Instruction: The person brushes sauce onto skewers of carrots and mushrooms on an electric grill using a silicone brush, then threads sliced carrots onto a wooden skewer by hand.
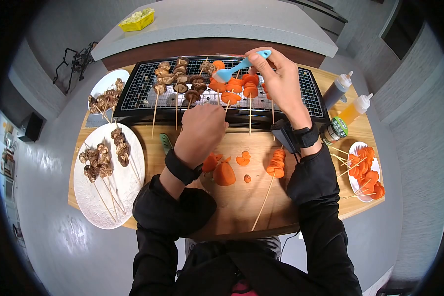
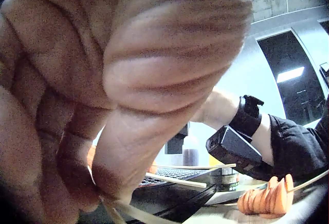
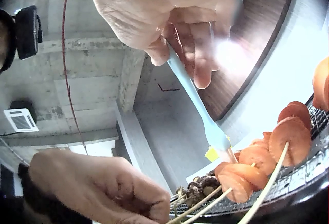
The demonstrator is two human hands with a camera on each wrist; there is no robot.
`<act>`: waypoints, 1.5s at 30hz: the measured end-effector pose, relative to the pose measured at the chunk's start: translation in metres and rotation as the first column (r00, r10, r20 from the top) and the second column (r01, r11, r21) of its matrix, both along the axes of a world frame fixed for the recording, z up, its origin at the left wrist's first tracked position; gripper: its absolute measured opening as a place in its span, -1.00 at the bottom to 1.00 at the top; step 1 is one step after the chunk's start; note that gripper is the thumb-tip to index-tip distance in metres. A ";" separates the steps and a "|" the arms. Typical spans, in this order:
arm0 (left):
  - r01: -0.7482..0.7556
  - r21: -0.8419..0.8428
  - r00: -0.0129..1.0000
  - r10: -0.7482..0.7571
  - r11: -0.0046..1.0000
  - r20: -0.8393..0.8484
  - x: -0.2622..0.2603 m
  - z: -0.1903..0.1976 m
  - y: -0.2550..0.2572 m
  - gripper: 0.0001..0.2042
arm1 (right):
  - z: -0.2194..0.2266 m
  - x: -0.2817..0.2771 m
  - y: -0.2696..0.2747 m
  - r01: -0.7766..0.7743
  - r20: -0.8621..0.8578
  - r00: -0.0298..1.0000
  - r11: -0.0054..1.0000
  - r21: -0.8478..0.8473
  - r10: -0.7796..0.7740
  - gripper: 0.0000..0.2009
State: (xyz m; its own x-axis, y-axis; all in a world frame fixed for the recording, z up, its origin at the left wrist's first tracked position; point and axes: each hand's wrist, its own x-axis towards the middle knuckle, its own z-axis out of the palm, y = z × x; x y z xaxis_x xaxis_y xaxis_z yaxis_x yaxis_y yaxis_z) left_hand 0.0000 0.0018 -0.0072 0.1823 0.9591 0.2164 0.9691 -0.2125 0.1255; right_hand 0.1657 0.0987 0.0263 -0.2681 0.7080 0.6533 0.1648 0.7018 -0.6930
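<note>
Brush: a small blue brush is held over the grill, with its soft tip just above the carrot sticks.
Right hand: the thin handle of the brush is pinched near its end by the right hand. In the right wrist view the fingers are seen curled round the handle.
Left hand: the end of one wooden stick is pinched by the left hand at the front edge of the grill.
How it feels: the brush is thought to be light, with a stiff handle and a bendy tip. It may get slippery if sauce is on it, so it is best held high on the handle.
Sticks: they are thin and can snap, so they are best held by the bare end.
Nearby: mushroom sticks are laid on the grill too. More are kept on a white plate. Cut carrot is left on the wooden board. Two sauce bottles are stood on the right.
</note>
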 end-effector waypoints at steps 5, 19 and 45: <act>0.013 0.020 1.000 -0.013 1.000 0.000 -0.001 -0.002 0.000 -0.70 | 0.003 0.001 -0.002 0.037 0.060 0.998 0.999 0.006 -0.037 -0.72; 0.024 0.027 1.000 -0.024 0.999 0.006 -0.001 -0.002 -0.001 -0.71 | 0.006 0.001 -0.005 0.002 -0.006 1.000 0.998 -0.069 -0.003 -0.74; 0.004 0.156 0.997 -0.016 0.988 0.071 -0.006 0.003 -0.004 -0.77 | -0.005 -0.004 0.003 -0.120 0.094 0.988 0.993 0.010 0.119 -0.75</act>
